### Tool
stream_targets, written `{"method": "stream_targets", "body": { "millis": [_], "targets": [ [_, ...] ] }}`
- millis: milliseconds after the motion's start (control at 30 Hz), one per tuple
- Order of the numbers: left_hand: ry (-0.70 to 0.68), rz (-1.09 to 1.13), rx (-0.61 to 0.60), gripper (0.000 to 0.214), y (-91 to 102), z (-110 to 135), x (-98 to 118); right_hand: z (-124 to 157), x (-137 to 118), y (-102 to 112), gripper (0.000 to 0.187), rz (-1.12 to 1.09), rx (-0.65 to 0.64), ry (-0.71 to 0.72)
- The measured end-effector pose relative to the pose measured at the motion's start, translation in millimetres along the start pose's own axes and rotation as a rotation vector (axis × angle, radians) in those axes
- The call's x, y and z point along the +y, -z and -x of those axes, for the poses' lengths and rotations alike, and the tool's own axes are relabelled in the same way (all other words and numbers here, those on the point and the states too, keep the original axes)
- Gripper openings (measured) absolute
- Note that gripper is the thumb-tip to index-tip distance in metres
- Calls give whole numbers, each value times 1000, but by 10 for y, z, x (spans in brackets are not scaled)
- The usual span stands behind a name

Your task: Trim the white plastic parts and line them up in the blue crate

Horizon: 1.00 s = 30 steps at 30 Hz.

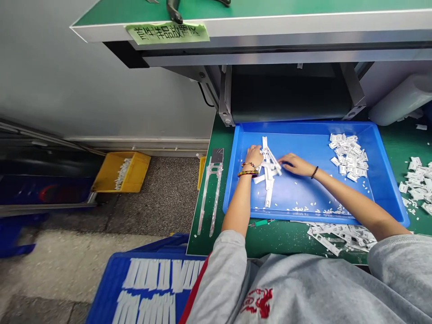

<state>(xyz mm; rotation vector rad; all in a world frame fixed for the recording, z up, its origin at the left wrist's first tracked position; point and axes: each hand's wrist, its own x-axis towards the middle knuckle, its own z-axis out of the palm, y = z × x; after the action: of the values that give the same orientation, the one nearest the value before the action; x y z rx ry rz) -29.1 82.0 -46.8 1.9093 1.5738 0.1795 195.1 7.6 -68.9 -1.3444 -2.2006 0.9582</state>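
A loose pile of white plastic strips (pixel 269 173) with cut-outs lies in the left part of a blue tray (pixel 303 216). My left hand (pixel 254 156), with beaded bracelets at the wrist, rests against the pile's upper left side; its fingertips are hidden, so its grip does not show. From the right, my right hand (pixel 296 164) reaches to the pile's edge. Its fingers stretch toward the strip ends, slightly apart, with nothing visible held in them. A heap of small white plastic parts (pixel 349 155) sits at the tray's right end.
A conveyor belt (pixel 290 94) ends behind the tray, under a shelf (pixel 270 22). White frames (pixel 340 236) and a green-handled tool (pixel 261 222) lie in front. More white parts (pixel 418 182) lie right. A blue crate (pixel 104 279) of strips and a yellow bin (pixel 138 173) stand left.
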Motion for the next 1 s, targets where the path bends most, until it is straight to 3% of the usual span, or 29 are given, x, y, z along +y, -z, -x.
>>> {"method": "stream_targets", "body": {
  "millis": [67,133,267,367,467,533,600,667,767,833,933,1000],
  "targets": [
    [-13,51,-17,46,51,-17,-37,-12,-84,-96,30,-95,-103,30],
    [-11,97,-4,47,104,-26,-61,-25,-86,-96,33,-166,-104,-4],
    [-4,172,17,44,148,-23,-27,-43,115,39,50,-234,138,-183],
    [13,233,-59,39,148,19,50,-35,203,67,70,-295,234,-288],
    [15,309,-193,54,178,88,108,-12,92,-5,84,-393,141,-290],
    [45,385,-312,68,222,126,119,-2,-41,-55,82,-474,33,-261],
    [87,454,-354,78,270,147,116,-1,-153,-73,81,-545,-26,-245],
    [79,479,-273,81,302,152,116,-3,-214,-59,83,-582,9,-247],
    [-46,400,-144,70,288,154,145,4,-252,-23,85,-604,97,-260],
    [-85,297,-173,61,242,157,176,16,-298,-1,91,-664,0,-269],
    [-74,192,-279,59,169,164,200,43,-413,93,96,-778,-330,-274],
    [-79,192,-350,69,144,172,190,84,-472,238,92,-738,-360,-271]
  ]
}}
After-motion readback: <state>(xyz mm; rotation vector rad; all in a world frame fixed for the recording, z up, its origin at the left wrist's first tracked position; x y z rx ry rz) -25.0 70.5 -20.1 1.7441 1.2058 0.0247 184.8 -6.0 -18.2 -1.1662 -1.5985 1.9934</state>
